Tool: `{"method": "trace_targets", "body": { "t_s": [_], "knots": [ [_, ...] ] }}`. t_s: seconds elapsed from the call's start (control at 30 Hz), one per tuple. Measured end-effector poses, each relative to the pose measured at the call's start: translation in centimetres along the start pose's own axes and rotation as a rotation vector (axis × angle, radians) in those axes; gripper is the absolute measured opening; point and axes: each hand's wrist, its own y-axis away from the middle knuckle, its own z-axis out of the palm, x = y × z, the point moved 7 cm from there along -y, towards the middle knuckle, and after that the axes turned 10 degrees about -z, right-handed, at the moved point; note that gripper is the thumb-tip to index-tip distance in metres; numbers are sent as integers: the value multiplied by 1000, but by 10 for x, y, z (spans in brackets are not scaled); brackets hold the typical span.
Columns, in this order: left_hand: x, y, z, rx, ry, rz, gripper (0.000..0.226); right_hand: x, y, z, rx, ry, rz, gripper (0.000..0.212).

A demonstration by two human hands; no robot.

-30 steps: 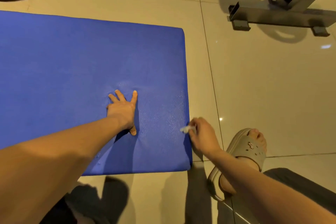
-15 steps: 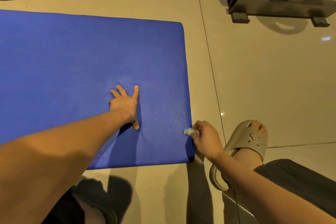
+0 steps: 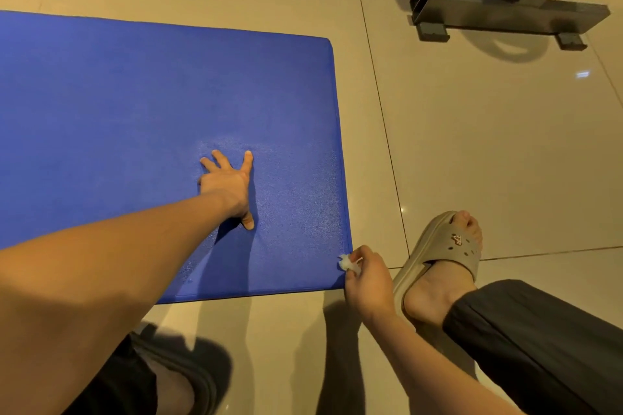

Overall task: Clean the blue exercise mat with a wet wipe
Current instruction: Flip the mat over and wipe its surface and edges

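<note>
The blue mat [image 3: 135, 104] lies flat on the tiled floor [image 3: 472, 152], and the person crouches at its near right corner. The left hand [image 3: 227, 184] is planted on the mat, palm down, its fingers [image 3: 248, 160] spread and straight, pinning it. The right hand [image 3: 369, 283] has its fingers pinched together round a small crumpled wipe [image 3: 346, 263], which touches the mat's right edge just short of the near corner. The surface between the two hands looks faintly damp and speckled, so I'd judge this end mostly covered and the edge the job in hand. To do it well, I'd drag the wipe along the rim towards the corner in one steady pass, firm enough to follow the lip. The left hand should bear down so the mat cannot creep on the glossy tile. The wad looks very small; unfolding it would give a fresher face. A foot in a grey sandal [image 3: 438, 246] sits just beside the working hand.
</note>
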Motion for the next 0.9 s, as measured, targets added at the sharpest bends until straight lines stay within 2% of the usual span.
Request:
{"method": "trace_targets", "body": {
  "t_s": [0.1,0.2,0.27,0.4,0.53,0.63,0.8,0.9],
  "knots": [
    [-1,0,-1,7,8,3,166,10,12,14,23,-19,75,12],
    [-2,3,-2,13,9,7,166,15,16,18,120,-213,179,7],
    [-3,5,-3,14,17,6,165,16,18,18,194,-345,238,13],
    [-9,11,0,18,86,6,160,25,23,21,304,-488,410,10],
    [-21,24,12,75,204,46,136,33,34,31,393,-655,533,29],
    [-30,39,23,133,242,91,118,37,37,27,403,-612,515,24],
    [-44,59,53,48,103,187,151,30,39,28,403,-515,453,10],
    [-43,64,60,53,87,191,152,21,49,39,460,-555,453,13]
  ]
}}
